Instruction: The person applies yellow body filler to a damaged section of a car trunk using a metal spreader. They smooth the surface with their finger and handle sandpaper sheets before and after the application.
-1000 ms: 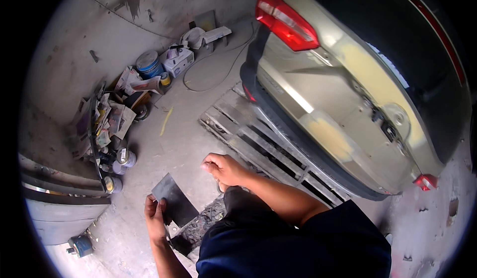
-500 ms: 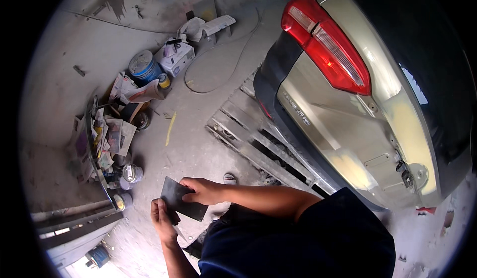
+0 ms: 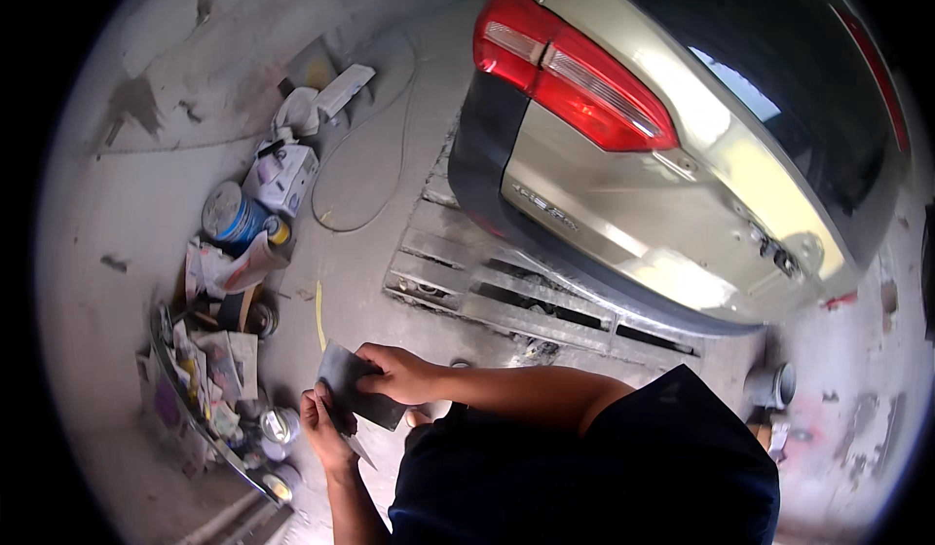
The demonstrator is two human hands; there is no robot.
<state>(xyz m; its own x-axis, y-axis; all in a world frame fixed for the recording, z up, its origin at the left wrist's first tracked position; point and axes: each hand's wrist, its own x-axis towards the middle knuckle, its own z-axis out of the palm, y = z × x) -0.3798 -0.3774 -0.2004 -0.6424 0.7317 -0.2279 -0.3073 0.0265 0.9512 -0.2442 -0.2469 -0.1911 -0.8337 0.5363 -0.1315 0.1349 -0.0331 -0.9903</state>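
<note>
In front of my body, my right hand (image 3: 397, 374) grips a dark grey, flat rectangular sheet (image 3: 343, 370), thumb lying across its face. Whether this is sandpaper or a thin plate, I cannot tell. My left hand (image 3: 326, 433) is closed beside the sheet's lower left edge, its fingertips touching or very near it. Between its fingers sits a thin flat piece with a pale pointed end (image 3: 361, 451); its exact kind is unclear. Ahead and to the right stands the rear of a beige car (image 3: 594, 204), with pale yellow patches on its bodywork and a red tail light (image 3: 604, 102).
A wooden pallet (image 3: 429, 243) lies beside the car's bumper. Along the left stand a blue bucket (image 3: 232, 216), a white box (image 3: 284, 180), paint cans (image 3: 280, 424) and crumpled papers (image 3: 232, 362). A hose (image 3: 401, 170) loops over the floor. A grey bucket (image 3: 771, 385) is at the right.
My view has turned, so the car and floor clutter sit further left and the grey bucket now shows. Both hands keep their holds, close together, with only slight movement.
</note>
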